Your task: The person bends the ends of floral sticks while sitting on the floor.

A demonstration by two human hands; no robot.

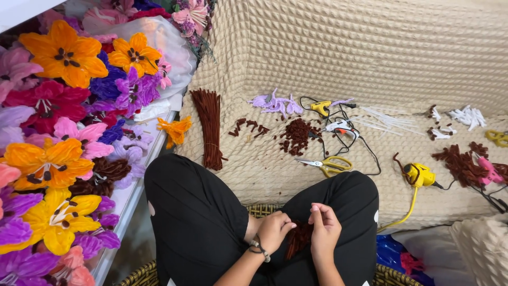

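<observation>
Both hands, left hand (pixel 273 230) and right hand (pixel 324 229), close fingers on brown pipe cleaners (pixel 299 238).

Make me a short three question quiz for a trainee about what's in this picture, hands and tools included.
1. True or false: the yellow-handled scissors lie on the beige cloth, not in a hand.
2. What do the left hand and right hand hold between them? A) brown fuzzy stems B) a glue gun C) an orange flower
3. Which side of the person has the heap of finished flowers?

Key
1. True.
2. A; both hands pinch the brown bundle over the lap.
3. The person's left.
</observation>
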